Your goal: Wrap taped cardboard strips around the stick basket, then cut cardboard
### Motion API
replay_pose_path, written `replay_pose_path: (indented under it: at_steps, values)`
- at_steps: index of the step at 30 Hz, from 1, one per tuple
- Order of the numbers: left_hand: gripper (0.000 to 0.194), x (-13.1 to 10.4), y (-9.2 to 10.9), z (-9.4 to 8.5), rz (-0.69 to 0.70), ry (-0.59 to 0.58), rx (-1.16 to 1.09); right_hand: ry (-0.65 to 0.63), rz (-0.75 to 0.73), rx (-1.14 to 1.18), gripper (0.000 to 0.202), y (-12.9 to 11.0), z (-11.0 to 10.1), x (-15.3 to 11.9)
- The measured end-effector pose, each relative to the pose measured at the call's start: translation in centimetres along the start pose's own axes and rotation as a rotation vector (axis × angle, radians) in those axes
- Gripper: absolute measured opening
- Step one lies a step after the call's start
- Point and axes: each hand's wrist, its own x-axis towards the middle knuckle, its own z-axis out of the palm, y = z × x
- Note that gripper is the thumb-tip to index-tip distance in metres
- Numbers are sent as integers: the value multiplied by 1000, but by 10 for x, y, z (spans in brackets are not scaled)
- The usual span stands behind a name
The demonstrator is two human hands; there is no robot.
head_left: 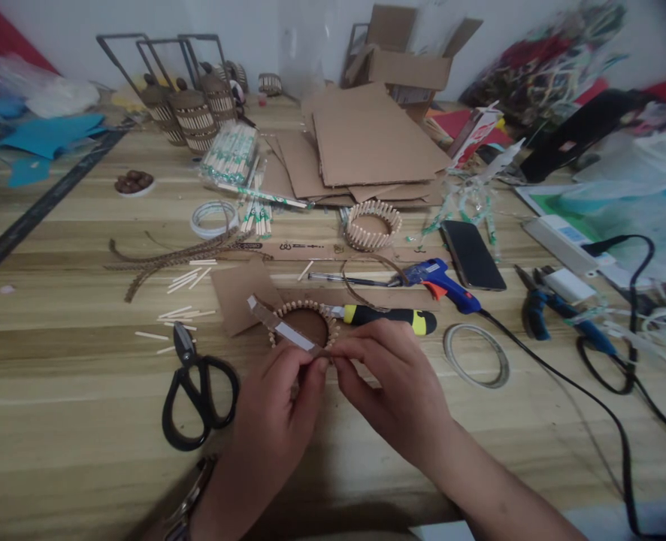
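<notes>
A strip [292, 334] is pinched at its near end by the fingers [313, 385] of the converging left hand [273, 409] and right hand [396, 385].

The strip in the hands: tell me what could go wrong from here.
The strip, pinched at one end by the left hand and right hand, looks thin and could crease or tear if forced. Its free end reaches across the ring of sticks in this view, so a slip might knock the ring. The utility knife lies close beyond the right hand, metal end toward the ring; a careless reach could mean a cut.
</notes>
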Motion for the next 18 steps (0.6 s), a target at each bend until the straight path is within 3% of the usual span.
replay_pose_path:
  at_steps: [8, 14, 18]
  values:
    - [20, 0, 2, -3, -74, -8, -51, -76, 210, 234, 16, -4, -3, 6]
    - [20, 0, 0, -3, -72, 3, -39, -21, 100, 131, 12, -4, -2, 3]
    - [18, -1, 0, -2, 9, 29, 2, 34, 33, 65, 11, -2, 0, 0]
